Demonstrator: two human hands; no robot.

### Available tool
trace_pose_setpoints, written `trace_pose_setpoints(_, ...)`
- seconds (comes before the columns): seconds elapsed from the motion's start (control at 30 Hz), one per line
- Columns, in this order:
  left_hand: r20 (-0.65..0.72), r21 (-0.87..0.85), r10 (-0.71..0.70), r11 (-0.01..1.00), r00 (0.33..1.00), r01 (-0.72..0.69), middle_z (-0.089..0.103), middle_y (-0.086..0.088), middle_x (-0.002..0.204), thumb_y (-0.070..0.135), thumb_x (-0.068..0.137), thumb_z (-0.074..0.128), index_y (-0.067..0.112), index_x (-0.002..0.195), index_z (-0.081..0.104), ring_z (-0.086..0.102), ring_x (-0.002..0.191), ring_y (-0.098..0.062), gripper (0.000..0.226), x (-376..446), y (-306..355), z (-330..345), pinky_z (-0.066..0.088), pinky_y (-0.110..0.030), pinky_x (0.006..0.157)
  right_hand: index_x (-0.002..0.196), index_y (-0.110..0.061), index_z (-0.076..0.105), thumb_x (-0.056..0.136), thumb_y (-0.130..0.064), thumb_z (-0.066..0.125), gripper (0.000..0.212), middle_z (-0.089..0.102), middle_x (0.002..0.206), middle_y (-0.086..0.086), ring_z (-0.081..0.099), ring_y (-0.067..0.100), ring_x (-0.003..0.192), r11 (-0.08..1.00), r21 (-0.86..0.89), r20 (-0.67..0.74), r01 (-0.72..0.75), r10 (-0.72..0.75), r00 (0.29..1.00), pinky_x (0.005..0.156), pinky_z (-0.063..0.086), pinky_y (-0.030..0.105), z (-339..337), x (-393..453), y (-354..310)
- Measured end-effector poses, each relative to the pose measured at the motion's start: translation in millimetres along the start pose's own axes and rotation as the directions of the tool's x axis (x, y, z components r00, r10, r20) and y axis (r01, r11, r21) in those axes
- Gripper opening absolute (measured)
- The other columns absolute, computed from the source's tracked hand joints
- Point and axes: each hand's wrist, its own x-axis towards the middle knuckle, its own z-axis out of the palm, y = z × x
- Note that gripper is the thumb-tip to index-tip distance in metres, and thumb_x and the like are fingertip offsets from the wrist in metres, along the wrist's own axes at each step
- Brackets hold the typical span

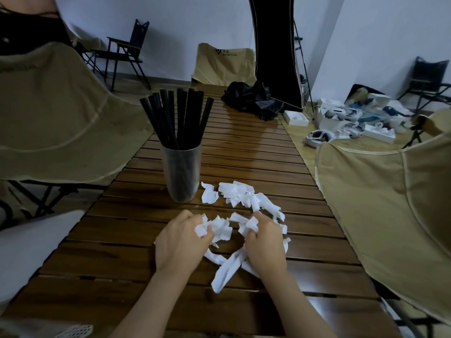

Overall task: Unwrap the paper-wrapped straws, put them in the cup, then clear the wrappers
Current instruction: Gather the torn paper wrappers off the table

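A clear plastic cup (181,174) stands on the slatted wooden table (244,152), holding several black straws (178,118) that fan out above its rim. To the right of the cup lies a heap of torn white paper wrappers (234,193). My left hand (178,242) grips a crumpled bunch of wrappers (217,229) just in front of that heap. My right hand (266,242) pinches more wrapper paper (251,223), and long wrapper strips (227,269) trail from under it toward me. No wrapped straw is visible.
Tan folding chairs stand at the left (61,106), right (390,215) and far end (222,64) of the table. A black bag (251,98) lies on the table's far end. White boxes and headsets (341,120) litter the floor at the right.
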Motion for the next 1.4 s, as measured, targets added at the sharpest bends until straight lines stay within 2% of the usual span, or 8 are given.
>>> trace_pose_setpoints(0.17,-0.001,-0.159,-0.042,0.986,0.999,0.041,0.056,0.014,0.102,0.041,0.083,0.067,0.039,0.104,0.045,0.055,0.080,-0.005,0.031,2,1,-3,0.049,-0.015,0.060,0.106,-0.023,0.042,0.087,-0.035,0.041,0.022,0.044,0.108,-0.006,0.047,0.015,0.099,0.984,0.163,0.222,-0.071,0.034,0.974,0.082,0.045,0.033,-14,10,-9)
trace_pose_setpoints(0.3,-0.029,-0.170,0.031,0.985,0.999,-0.035,0.046,0.015,0.129,0.035,0.081,0.071,0.042,0.121,0.048,0.047,0.115,-0.006,0.047,4,-3,3,0.047,-0.013,0.079,0.128,-0.024,0.038,0.094,-0.034,0.044,0.036,0.034,0.123,-0.006,0.039,0.017,0.115,0.992,0.084,0.489,-0.098,0.045,0.871,0.095,0.039,0.036,-36,14,-8)
trace_pose_setpoints(0.47,-0.025,-0.156,0.096,0.983,0.995,-0.099,0.044,0.011,0.143,0.024,0.087,0.067,0.029,0.135,0.050,0.029,0.140,-0.011,0.052,4,-4,7,0.031,-0.030,0.112,0.140,-0.038,0.027,0.090,-0.047,0.047,0.054,0.018,0.146,-0.019,0.025,0.016,0.134,0.983,-0.129,0.540,0.132,-0.042,0.841,0.113,0.018,0.050,-51,4,-3)
trace_pose_setpoints(0.73,-0.088,-0.209,0.034,0.977,0.996,-0.052,0.063,0.011,0.096,0.013,0.081,0.072,0.030,0.099,0.062,0.058,0.086,-0.004,0.027,0,-5,3,0.052,-0.014,0.068,0.136,-0.055,0.021,0.073,-0.071,0.058,0.075,0.002,0.151,-0.029,0.020,0.014,0.140,0.966,-0.203,0.434,0.158,-0.056,0.899,0.108,0.021,0.064,-79,2,-6)
trace_pose_setpoints(0.83,-0.142,-0.257,-0.064,0.966,0.988,0.026,0.065,0.008,0.098,0.013,0.080,0.073,0.027,0.102,0.063,0.062,0.092,-0.008,0.028,2,-7,4,0.057,-0.021,0.071,0.140,-0.057,-0.011,0.049,-0.086,0.061,0.120,-0.025,0.151,-0.025,-0.012,0.017,0.145,0.947,-0.284,0.545,0.151,0.030,0.838,0.111,0.006,0.067,-78,-10,0)
trace_pose_setpoints(0.93,-0.142,-0.255,-0.097,0.965,0.985,0.059,0.066,0.006,0.107,0.016,0.079,0.075,0.025,0.111,0.063,0.062,0.102,-0.011,0.036,4,-6,6,0.057,-0.022,0.076,0.132,-0.056,-0.031,0.045,-0.090,0.058,0.130,-0.042,0.145,-0.016,-0.033,0.018,0.138,0.906,-0.341,0.588,0.251,-0.003,0.808,0.113,-0.006,0.061,-63,-24,10)
trace_pose_setpoints(1.23,-0.069,-0.227,0.152,0.960,0.986,-0.164,0.051,0.013,0.113,0.050,0.090,0.046,0.033,0.120,0.046,0.050,0.102,-0.004,0.034,-3,-10,-6,0.048,-0.019,0.082,0.137,-0.052,0.023,0.061,-0.096,0.028,0.088,-0.002,0.157,-0.018,0.002,0.013,0.145,0.859,-0.360,0.391,0.365,-0.216,0.895,0.118,0.007,0.048,-23,-14,16)
trace_pose_setpoints(1.4,0.266,-0.243,0.268,0.948,0.926,-0.204,0.027,0.025,0.130,0.090,0.055,0.051,0.055,0.136,0.022,0.032,0.121,-0.001,0.092,-8,-21,-21,0.041,-0.028,0.096,0.113,-0.033,0.049,0.079,-0.061,0.048,0.045,0.045,0.126,-0.013,0.043,0.012,0.117,0.858,-0.298,0.302,0.418,-0.330,0.894,0.101,0.035,0.030,-15,-7,19)
